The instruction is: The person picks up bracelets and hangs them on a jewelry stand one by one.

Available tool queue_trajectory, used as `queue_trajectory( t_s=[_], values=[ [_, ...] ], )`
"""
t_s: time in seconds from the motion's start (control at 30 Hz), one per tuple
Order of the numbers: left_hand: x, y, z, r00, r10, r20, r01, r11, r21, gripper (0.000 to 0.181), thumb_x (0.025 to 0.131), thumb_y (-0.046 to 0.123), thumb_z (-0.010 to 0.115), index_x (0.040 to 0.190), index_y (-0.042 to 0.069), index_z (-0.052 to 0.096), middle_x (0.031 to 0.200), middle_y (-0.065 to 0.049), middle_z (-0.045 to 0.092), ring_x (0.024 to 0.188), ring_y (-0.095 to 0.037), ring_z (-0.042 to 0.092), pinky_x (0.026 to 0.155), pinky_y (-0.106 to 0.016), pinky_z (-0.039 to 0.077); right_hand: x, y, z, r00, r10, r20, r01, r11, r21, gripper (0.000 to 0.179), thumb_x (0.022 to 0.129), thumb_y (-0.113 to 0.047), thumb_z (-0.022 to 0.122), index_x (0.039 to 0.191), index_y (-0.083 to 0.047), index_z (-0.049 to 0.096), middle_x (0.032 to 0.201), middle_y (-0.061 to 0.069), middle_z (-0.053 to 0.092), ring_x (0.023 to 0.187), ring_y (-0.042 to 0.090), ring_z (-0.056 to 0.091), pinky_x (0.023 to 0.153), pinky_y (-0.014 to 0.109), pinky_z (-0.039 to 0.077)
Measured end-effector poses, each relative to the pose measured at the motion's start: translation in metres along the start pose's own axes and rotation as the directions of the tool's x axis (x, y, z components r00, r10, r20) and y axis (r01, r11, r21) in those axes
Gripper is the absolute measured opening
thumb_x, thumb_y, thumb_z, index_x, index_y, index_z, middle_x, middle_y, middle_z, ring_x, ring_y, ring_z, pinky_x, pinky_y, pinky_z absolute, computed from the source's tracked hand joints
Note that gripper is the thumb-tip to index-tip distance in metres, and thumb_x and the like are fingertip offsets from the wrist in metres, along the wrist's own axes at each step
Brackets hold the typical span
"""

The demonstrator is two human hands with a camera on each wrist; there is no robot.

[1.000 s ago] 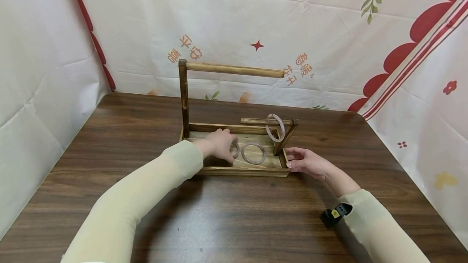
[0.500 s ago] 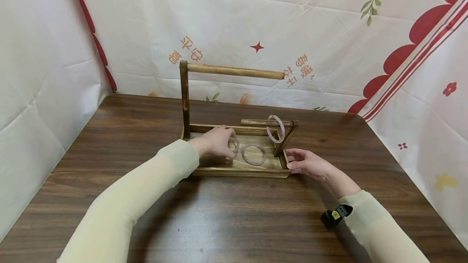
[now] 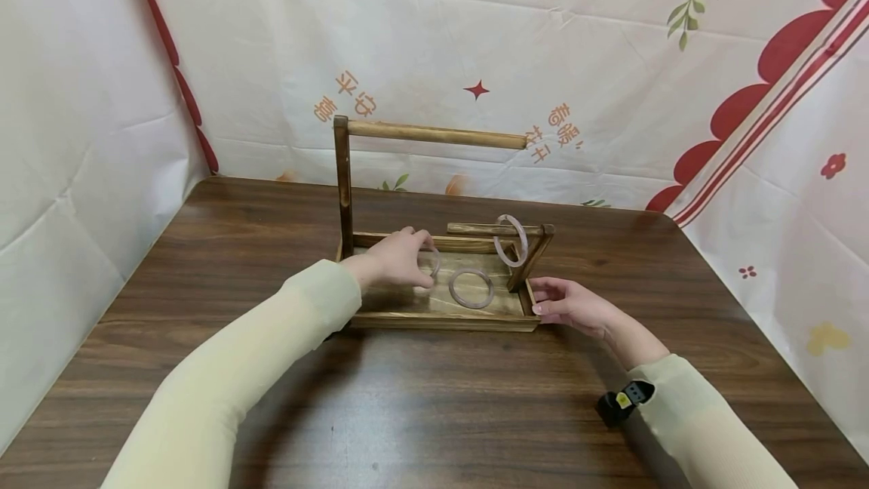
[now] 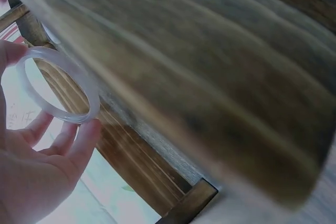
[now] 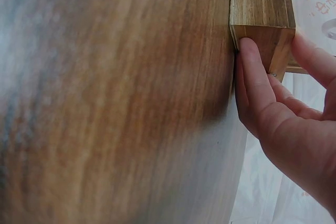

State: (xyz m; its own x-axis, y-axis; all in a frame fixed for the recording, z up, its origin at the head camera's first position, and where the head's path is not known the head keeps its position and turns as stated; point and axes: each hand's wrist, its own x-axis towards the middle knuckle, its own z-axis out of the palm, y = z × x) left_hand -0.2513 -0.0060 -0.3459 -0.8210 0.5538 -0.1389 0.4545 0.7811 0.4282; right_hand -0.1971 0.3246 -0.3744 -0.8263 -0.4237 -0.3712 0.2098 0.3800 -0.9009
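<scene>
A wooden bangle stand [image 3: 448, 321] has a shallow tray, a tall post with a bar at the left and a short one at the right. My left hand [image 3: 397, 256] pinches a pale lilac bangle [image 4: 90, 90] between thumb and fingertips over the tray's left half; the hand partly hides it in the head view. Another bangle [image 3: 471, 305] lies flat in the tray. A third bangle [image 3: 498, 251] hangs on the short bar [image 3: 468, 229]. My right hand [image 3: 573, 304] holds the tray's right end, its fingers [image 5: 252, 59] against the end wall.
The stand rests on a dark wood-grain table [image 3: 421, 413]. The tall bar [image 3: 434, 133] reaches above the left hand. A printed white cloth [image 3: 407, 21] hangs behind and at the sides. A black device [image 3: 621, 401] is strapped at the right wrist.
My left hand has drawn slightly left and up with its bangle, away from the one lying in the tray. My right hand stays at the tray's end.
</scene>
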Motion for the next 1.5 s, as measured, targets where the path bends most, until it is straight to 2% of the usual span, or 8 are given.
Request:
queue_trajectory(
  t_s=[0.37,0.6,0.9,1.03,1.2,1.5],
  values=[
    [0.001,-0.007,-0.001,0.998,0.024,-0.057,-0.03,0.995,-0.094,0.06,0.074,0.03,0.068,0.127,0.011,0.045,0.128,-0.015,0.047,0.108,-0.025,0.052,0.09,-0.038,0.048,0.001,0.0,0.0,1.0,0.018,-0.006,-0.019,1.0,-0.009,0.078,0.09,-0.012,0.061,0.144,0.013,0.01,0.136,0.036,0.032,0.098,0.005,0.057,0.087,0.028,0.051],
    [0.002,-0.009,-0.002,0.995,0.031,-0.095,-0.042,0.992,-0.117,0.059,0.074,0.027,0.068,0.126,0.011,0.045,0.128,-0.018,0.045,0.103,-0.024,0.049,0.088,-0.039,0.047,0.001,0.0,-0.002,1.0,0.017,-0.009,-0.017,1.0,0.002,0.077,0.089,-0.009,0.061,0.144,0.013,0.012,0.132,0.032,0.038,0.097,0.006,0.059,0.085,0.027,0.051],
    [-0.002,-0.007,-0.005,0.992,0.034,-0.125,-0.05,0.991,-0.126,0.063,0.074,0.027,0.068,0.128,0.009,0.043,0.128,-0.015,0.044,0.112,-0.025,0.048,0.094,-0.04,0.046,0.001,0.0,-0.001,1.0,0.008,0.001,-0.008,1.0,0.005,0.077,0.089,-0.009,0.06,0.144,0.014,0.011,0.128,0.026,0.044,0.096,0.005,0.059,0.084,0.026,0.051],
    [-0.002,-0.008,-0.006,0.988,0.038,-0.152,-0.064,0.983,-0.171,0.062,0.075,0.025,0.069,0.129,0.008,0.043,0.129,-0.015,0.043,0.117,-0.028,0.047,0.097,-0.042,0.044,0.001,0.0,-0.001,1.0,0.006,0.001,-0.006,1.0,0.009,0.076,0.09,-0.009,0.06,0.143,0.014,0.011,0.126,0.022,0.046,0.095,0.005,0.059,0.084,0.026,0.051],
    [-0.002,-0.009,-0.007,0.983,0.055,-0.176,-0.096,0.966,-0.238,0.063,0.076,0.022,0.07,0.13,0.006,0.042,0.13,-0.018,0.041,0.121,-0.032,0.046,0.1,-0.043,0.042,0.001,0.0,-0.001,1.0,0.008,-0.001,-0.008,1.0,0.016,0.076,0.089,-0.008,0.06,0.144,0.014,0.012,0.127,0.023,0.046,0.096,0.006,0.059,0.084,0.026,0.051],
    [-0.003,-0.01,-0.011,0.978,0.066,-0.197,-0.118,0.957,-0.266,0.064,0.076,0.023,0.07,0.13,0.005,0.041,0.13,-0.018,0.041,0.12,-0.033,0.046,0.101,-0.043,0.041,0.002,0.002,-0.001,1.0,-0.004,0.0,0.004,1.0,0.008,0.076,0.089,-0.008,0.06,0.143,0.015,0.011,0.129,0.027,0.043,0.097,0.005,0.059,0.085,0.026,0.051]
  ],
)
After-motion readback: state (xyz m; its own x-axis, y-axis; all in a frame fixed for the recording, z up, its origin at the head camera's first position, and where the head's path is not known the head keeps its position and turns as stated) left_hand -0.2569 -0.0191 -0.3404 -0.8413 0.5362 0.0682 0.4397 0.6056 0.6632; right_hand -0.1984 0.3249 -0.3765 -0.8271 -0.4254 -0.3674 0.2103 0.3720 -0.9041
